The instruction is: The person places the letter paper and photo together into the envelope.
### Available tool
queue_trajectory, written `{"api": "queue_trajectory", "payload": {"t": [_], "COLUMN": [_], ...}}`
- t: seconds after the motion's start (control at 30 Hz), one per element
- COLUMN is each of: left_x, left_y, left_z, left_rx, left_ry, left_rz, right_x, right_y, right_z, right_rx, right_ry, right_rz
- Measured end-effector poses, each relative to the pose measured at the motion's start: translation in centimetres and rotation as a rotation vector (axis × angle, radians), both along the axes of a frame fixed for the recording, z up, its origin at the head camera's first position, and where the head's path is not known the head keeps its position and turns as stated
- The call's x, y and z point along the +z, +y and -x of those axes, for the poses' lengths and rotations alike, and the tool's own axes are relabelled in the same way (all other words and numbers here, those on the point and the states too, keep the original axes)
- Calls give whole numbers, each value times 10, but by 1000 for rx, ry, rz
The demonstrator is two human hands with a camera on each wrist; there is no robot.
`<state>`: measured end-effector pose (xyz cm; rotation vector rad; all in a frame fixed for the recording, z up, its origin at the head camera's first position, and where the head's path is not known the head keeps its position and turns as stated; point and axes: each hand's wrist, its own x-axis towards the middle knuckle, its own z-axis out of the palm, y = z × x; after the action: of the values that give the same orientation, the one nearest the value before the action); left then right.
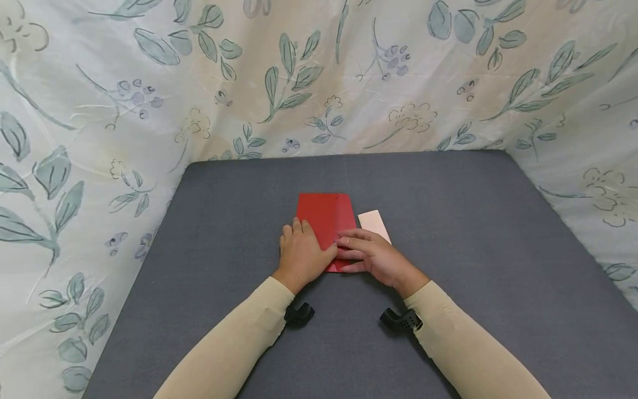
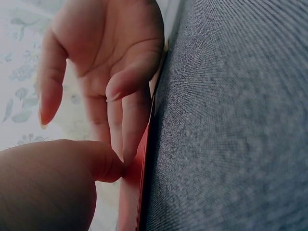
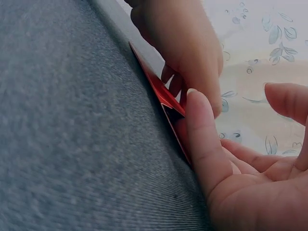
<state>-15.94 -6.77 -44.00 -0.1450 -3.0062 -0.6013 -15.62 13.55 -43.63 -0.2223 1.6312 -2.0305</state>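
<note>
A red folded paper (image 1: 319, 213), shaped like an envelope, lies on the dark grey table. My left hand (image 1: 303, 252) rests over its left side, and the thumb presses near its lower middle. From the right, my right hand (image 1: 376, 254) touches the paper's right part with outstretched fingers. In the right wrist view, the near edge of the red paper (image 3: 161, 94) gapes a little, with a dark gap between layers beside a finger of the right hand (image 3: 207, 144). A pale pink card (image 1: 374, 223) lies just right of the paper, partly hidden by the right hand.
The grey cloth-covered table (image 1: 239, 205) stretches around both hands. A floral curtain (image 1: 319, 77) hangs behind it and along the sides. Black wrist bands (image 1: 299, 315) sit at both sleeve cuffs.
</note>
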Motion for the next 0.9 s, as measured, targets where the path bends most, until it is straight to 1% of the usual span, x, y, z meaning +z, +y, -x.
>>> {"api": "queue_trajectory", "payload": {"t": [0.13, 0.3, 0.37, 0.47, 0.67, 0.9], "left_x": [0, -1, -1, -1, 0, 0], "left_y": [0, -1, -1, 0, 1, 0], "left_z": [0, 1, 1, 1, 1, 2], "left_rx": [-3, 1, 1, 1, 8, 6], "left_ry": [1, 4, 7, 8, -2, -1], "left_rz": [2, 5, 10, 22, 43, 43], "right_x": [0, 0, 1, 1, 2, 4], "right_y": [-1, 0, 1, 3, 9, 15], "right_z": [-1, 0, 1, 2, 5, 7], "right_rx": [12, 39, 38, 11, -77, -179], "right_ry": [0, 21, 35, 68, 167, 260], "right_rz": [0, -2, -9, -36, -126, -132]}}
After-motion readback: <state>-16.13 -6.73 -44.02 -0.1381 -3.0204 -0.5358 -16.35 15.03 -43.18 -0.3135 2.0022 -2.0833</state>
